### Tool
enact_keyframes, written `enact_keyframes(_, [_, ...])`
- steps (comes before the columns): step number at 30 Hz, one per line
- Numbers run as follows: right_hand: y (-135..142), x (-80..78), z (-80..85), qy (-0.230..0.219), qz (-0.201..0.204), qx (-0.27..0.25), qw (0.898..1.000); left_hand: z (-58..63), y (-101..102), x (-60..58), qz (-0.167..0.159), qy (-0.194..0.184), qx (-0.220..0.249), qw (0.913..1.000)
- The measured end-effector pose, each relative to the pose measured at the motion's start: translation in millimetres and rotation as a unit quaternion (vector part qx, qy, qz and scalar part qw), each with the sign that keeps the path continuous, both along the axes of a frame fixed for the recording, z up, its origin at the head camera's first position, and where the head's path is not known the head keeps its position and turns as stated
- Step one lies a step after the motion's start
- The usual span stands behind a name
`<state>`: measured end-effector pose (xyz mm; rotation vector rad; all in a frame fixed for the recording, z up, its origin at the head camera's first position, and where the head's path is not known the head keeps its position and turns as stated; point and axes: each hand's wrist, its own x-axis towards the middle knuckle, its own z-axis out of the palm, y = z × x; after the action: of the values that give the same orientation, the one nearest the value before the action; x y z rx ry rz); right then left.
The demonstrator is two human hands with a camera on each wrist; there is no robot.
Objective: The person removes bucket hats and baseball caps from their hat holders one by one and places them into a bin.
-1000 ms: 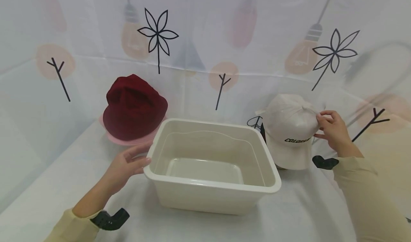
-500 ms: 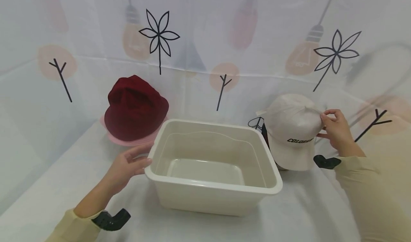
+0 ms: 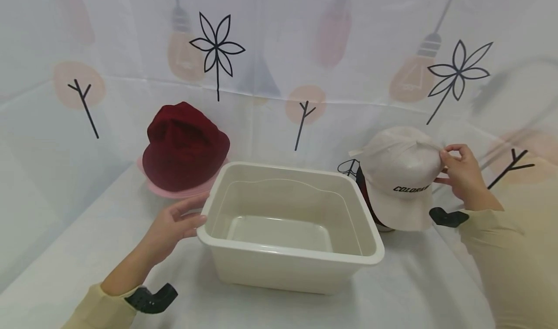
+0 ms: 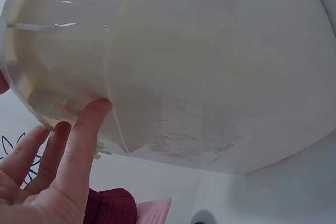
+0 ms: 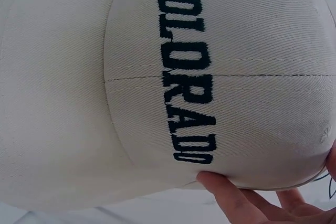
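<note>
At the right, a cream baseball cap point(image 3: 401, 159) with dark COLORADO lettering point(image 5: 186, 72) rests over darker items point(image 3: 368, 198), mostly hidden. My right hand point(image 3: 466, 176) grips the side of its crown between thumb and fingers. In the right wrist view, one of the fingers point(image 5: 231, 198) lies against the cloth beneath the lettering. A cream plastic basin point(image 3: 283, 271) stands in the middle with nothing inside. My left hand point(image 3: 167, 229) holds its left rim, thumb at the edge. From the left wrist, fingers point(image 4: 79, 156) show against the basin's outer wall.
A dark red hat point(image 3: 185, 149) sits on a pink brimmed hat point(image 3: 161, 189) behind the basin at the left. A printed white cloth point(image 3: 261, 72) hangs along the back. A white cover point(image 3: 87, 261) lies over the table.
My right hand has shifted slightly right with the cap, which has tilted a little. More of the dark item beneath its left side shows. The left hand and basin stay in place.
</note>
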<state>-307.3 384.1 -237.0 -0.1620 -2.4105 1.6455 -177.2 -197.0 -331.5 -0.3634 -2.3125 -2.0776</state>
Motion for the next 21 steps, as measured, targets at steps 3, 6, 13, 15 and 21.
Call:
enact_keyframes(3, [-1,0.7,3.6,-0.004,-0.005,0.002,1.000,-0.1,0,-0.1,-0.001,-0.001,0.001,1.0000])
enact_keyframes(6, [-2,0.3,7.5,-0.008,-0.012,-0.001,1.000,0.4,-1,0.1,0.001,-0.002,0.000,1.0000])
enact_keyframes(13, [-1,3.4,19.2,0.007,-0.009,0.014,1.000,1.9,0,1.0,0.001,0.000,0.003,1.0000])
enact_keyframes(15, [0,4.8,23.6,0.012,-0.006,0.015,1.000,1.8,0,0.7,0.001,0.000,0.005,1.0000])
enact_keyframes(21, [4,8.8,35.3,0.014,0.001,-0.009,1.000,0.4,-1,-0.4,-0.001,0.003,0.005,1.0000])
